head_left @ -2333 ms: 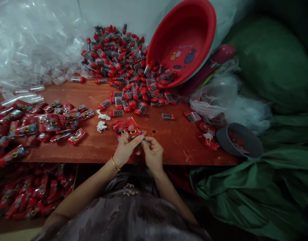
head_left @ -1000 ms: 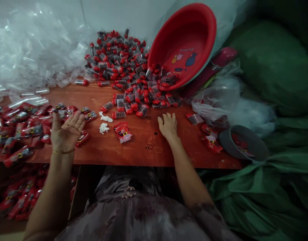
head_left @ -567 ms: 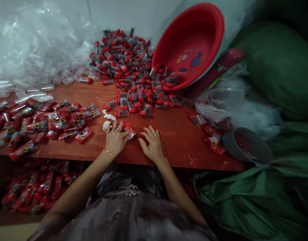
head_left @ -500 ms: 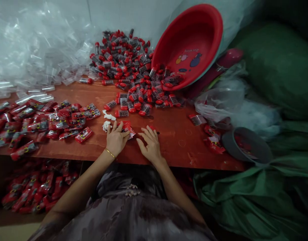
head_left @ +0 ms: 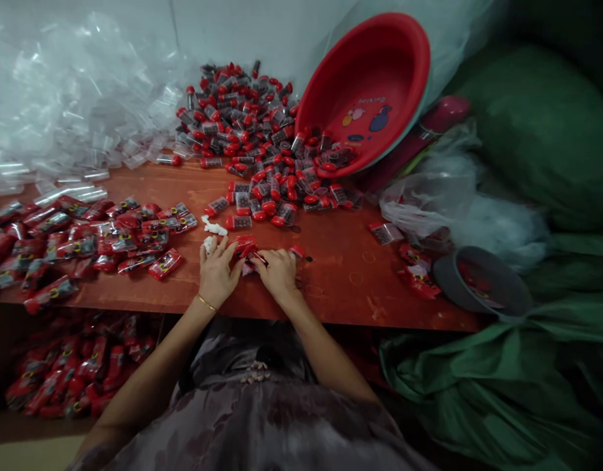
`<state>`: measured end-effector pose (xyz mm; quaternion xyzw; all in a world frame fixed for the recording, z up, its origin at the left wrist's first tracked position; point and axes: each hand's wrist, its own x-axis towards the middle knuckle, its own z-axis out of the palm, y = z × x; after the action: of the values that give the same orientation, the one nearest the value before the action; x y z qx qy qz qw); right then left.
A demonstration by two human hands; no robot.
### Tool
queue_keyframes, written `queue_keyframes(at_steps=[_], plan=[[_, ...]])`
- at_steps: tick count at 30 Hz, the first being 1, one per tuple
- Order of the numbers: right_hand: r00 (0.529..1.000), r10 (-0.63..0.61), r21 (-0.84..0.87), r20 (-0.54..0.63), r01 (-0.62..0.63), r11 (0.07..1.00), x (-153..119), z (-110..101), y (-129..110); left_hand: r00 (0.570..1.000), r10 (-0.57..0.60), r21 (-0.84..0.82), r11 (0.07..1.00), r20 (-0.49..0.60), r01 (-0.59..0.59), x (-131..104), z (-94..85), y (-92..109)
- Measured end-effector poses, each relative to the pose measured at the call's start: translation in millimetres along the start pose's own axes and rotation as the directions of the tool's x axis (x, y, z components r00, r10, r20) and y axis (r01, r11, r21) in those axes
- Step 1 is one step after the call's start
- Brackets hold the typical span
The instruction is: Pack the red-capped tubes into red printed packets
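head view: red packet [head_left: 246,244] on worktop [head_left: 338,288], near middle, partly hidden between hands. left hand [head_left: 217,271] loosely spread against it, can't tell if gripping; right hand [head_left: 278,271] looks pinched on its right edge. my read: filled packets [head_left: 108,239] heaped left are done, this one's midway, loads of red-capped tubes [head_left: 247,134] far middle not bagged.

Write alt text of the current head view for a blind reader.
A person's left hand and right hand are at a red packet on a reddish table. Behind them, red-capped tubes lie heaped beside and inside a tilted red basin; more wrapped packets are piled left.
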<state>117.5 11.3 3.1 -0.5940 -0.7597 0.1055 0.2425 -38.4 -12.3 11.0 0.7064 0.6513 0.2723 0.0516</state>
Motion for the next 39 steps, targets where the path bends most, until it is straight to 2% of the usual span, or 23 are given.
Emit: queue_keyframes(at_steps=[5, 8, 11, 14, 16, 20, 22, 24, 26, 27, 28, 30, 32, 33, 35, 39], plan=[[0.996, 0.032, 0.148, -0.085, -0.019, 0.989, 1.7, -3.0, -0.3, 0.997, -0.01, -0.059, 0.998, -0.08, 0.005, -1.4, -5.6, 9.7], [0.983, 0.084, 0.347, -0.161, -0.023, 0.938, 3.3, -1.6, -2.1, 0.998, -0.036, -0.094, 0.995, -0.055, 0.031, 3.3, -4.7, 14.4], [0.975, 0.155, 0.505, -0.159, -0.055, 0.861, 5.0, 1.4, -3.7, 0.997, -0.079, -0.141, 0.987, 0.002, 0.079, 11.4, -0.6, 14.8], [0.972, 0.18, 0.526, -0.15, -0.076, 0.847, 6.5, 2.4, -3.1, 0.995, -0.093, -0.256, 0.961, 0.038, 0.099, 19.3, 2.5, 11.2], [0.971, 0.188, 0.5, -0.151, -0.089, 0.862, 8.3, 1.7, -1.3, 0.995, -0.092, -0.277, 0.955, 0.049, 0.102, 23.5, 3.7, 7.5], [0.959, 0.241, 0.508, -0.149, -0.135, 0.851, 15.1, -0.4, 3.7, 0.998, -0.056, -0.125, 0.991, -0.003, 0.055, 30.1, 5.5, 1.9], [0.946, 0.286, 0.572, -0.15, -0.153, 0.806, 18.8, -1.1, 5.5, 0.999, -0.022, -0.061, 0.998, -0.03, 0.021, 32.9, 4.3, 3.2], [0.931, 0.343, 0.675, -0.127, -0.173, 0.718, 21.0, -2.1, 5.5, 0.998, -0.012, -0.055, 0.998, -0.057, 0.009, 34.2, 0.0, 8.5], [0.913, 0.399, 0.79, -0.088, -0.18, 0.586, 20.7, -4.4, 2.9, 0.995, -0.02, -0.156, 0.988, -0.095, 0.005, 32.8, -6.7, 17.1], [0.906, 0.417, 0.838, -0.067, -0.176, 0.517, 19.5, -6.3, 0.6, 0.994, -0.035, -0.258, 0.966, -0.104, 0.007, 31.1, -10.0, 22.0], [0.902, 0.428, 0.874, -0.049, -0.169, 0.456, 17.8, -8.5, -2.1, 0.994, -0.06, -0.384, 0.923, -0.096, 0.019, 28.8, -12.7, 26.9], [0.899, 0.437, 0.912, -0.028, -0.156, 0.38, 13.2, -13.6, -8.1, 0.993, -0.119, -0.627, 0.774, -0.009, 0.087, 23.7, -14.6, 35.5], [0.904, 0.427, 0.918, -0.023, -0.15, 0.367, 7.6, -18.7, -13.1, 0.979, -0.165, -0.756, 0.624, 0.117, 0.196, 19.5, -12.6, 40.7], [0.909, 0.417, 0.916, -0.018, -0.152, 0.37, 4.5, -20.9, -14.4, 0.971, -0.182, -0.774, 0.588, 0.158, 0.236, 18.0, -11.1, 41.8], [0.927, 0.376, 0.912, 0.02, -0.171, 0.372, -2.5, -24.1, -14.3, 0.965, -0.19, -0.758, 0.6, 0.179, 0.258, 15.8, -9.9, 41.1], [0.945, 0.303, 0.876, 0.124, -0.248, 0.413, -20.5, -26.5, -6.5, 0.979, -0.075, -0.651, 0.737, 0.191, 0.183, 9.6, -17.7, 38.5]])
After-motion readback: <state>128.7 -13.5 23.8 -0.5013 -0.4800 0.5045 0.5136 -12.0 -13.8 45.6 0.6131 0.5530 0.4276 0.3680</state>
